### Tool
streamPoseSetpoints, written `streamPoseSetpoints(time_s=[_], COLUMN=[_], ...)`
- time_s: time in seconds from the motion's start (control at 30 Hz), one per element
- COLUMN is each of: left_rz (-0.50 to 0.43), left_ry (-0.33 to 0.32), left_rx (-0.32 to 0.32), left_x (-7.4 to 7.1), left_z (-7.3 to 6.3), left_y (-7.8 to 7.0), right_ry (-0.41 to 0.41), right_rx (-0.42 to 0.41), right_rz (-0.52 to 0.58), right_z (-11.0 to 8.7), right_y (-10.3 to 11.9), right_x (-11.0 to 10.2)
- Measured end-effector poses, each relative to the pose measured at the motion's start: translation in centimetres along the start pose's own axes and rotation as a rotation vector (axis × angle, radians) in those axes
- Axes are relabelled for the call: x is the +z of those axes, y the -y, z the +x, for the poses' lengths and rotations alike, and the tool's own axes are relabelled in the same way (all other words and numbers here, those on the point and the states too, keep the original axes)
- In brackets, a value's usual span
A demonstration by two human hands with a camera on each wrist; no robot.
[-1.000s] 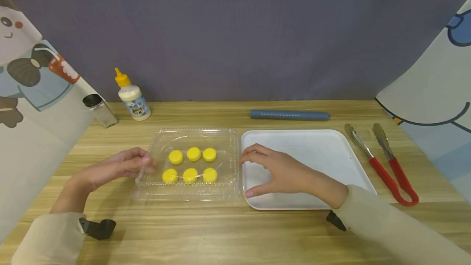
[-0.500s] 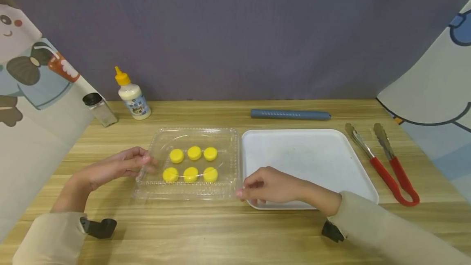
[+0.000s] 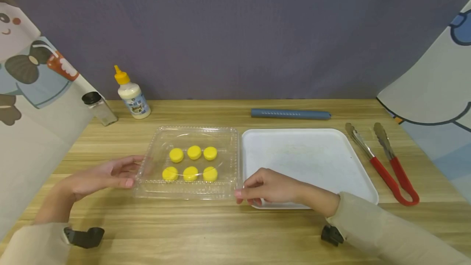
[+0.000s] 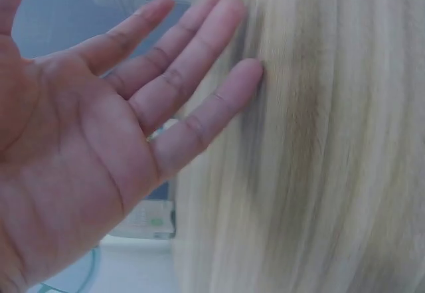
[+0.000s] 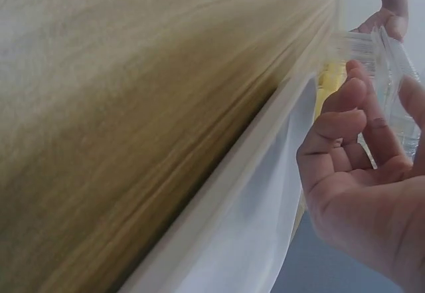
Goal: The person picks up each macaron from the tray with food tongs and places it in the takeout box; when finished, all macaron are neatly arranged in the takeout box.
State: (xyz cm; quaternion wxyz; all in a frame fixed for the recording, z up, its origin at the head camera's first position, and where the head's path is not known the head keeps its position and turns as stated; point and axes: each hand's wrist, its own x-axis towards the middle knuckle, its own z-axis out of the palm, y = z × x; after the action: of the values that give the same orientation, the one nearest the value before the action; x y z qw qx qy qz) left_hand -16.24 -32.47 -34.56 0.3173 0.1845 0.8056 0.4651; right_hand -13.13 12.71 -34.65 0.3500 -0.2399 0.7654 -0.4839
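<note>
A clear plastic clamshell container [image 3: 198, 192] lies on the table with its lid down. Inside it, several yellow round pieces [image 3: 176, 155] sit in two rows. My left hand [image 3: 99, 177] is at the container's left side, fingers extended and thumb towards its front left corner. In the left wrist view that palm [image 4: 73, 140] is turned up with nothing held in it. At the front right corner, my right hand [image 3: 274, 186] pinches the container's edge between thumb and curled fingers, over the near left corner of a white tray [image 3: 309, 154].
Red-handled tongs [image 3: 395, 175] lie right of the tray. A blue-grey bar-shaped object [image 3: 290, 113] lies behind it. At the back left stand a yellow-capped squeeze bottle [image 3: 134, 97] and a small black-capped jar [image 3: 99, 108]. A dark cloth wall [image 3: 235, 36] closes the back.
My right hand has come down to the container's front right corner and its fingers have curled in. My left hand has shifted slightly left and forward along the near side, its fingers spreading. The container stays put.
</note>
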Motion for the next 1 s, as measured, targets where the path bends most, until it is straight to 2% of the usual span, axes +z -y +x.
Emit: streamPoseSetpoints(time_s=[0.07,0.2,0.37,0.53,0.63,0.77,0.9,1.0], left_rz=[0.029,0.056,0.03,0.009,-0.007,-0.085,-0.158,-0.177], left_ry=[0.009,0.048,0.128,0.207,0.211,0.224,0.236,0.241], left_rx=[-0.039,-0.06,-0.093,-0.066,-0.043,-0.015,0.014,0.036], left_x=[0.2,0.5,0.7,0.8,0.8,0.7,0.8,1.0], left_z=[-0.2,-0.3,-0.6,-0.3,0.0,0.5,0.5,0.5], left_y=[0.0,-0.5,-1.3,-1.8,-1.8,-1.5,-0.9,-0.6], right_ry=[-0.002,0.003,-0.033,-0.091,-0.105,-0.124,-0.137,-0.135], right_rx=[0.001,-0.011,-0.019,-0.024,-0.022,-0.015,-0.008,-0.005], right_rz=[0.019,0.051,0.087,0.117,0.128,0.146,0.183,0.219], right_z=[0.0,0.1,-0.1,-0.2,-0.2,-0.1,0.1,0.3], right_y=[-0.1,-0.3,-0.3,-0.1,0.0,-0.1,-0.2,-0.3], right_x=[0.0,0.0,0.2,0.3,0.4,0.3,0.4,0.6])
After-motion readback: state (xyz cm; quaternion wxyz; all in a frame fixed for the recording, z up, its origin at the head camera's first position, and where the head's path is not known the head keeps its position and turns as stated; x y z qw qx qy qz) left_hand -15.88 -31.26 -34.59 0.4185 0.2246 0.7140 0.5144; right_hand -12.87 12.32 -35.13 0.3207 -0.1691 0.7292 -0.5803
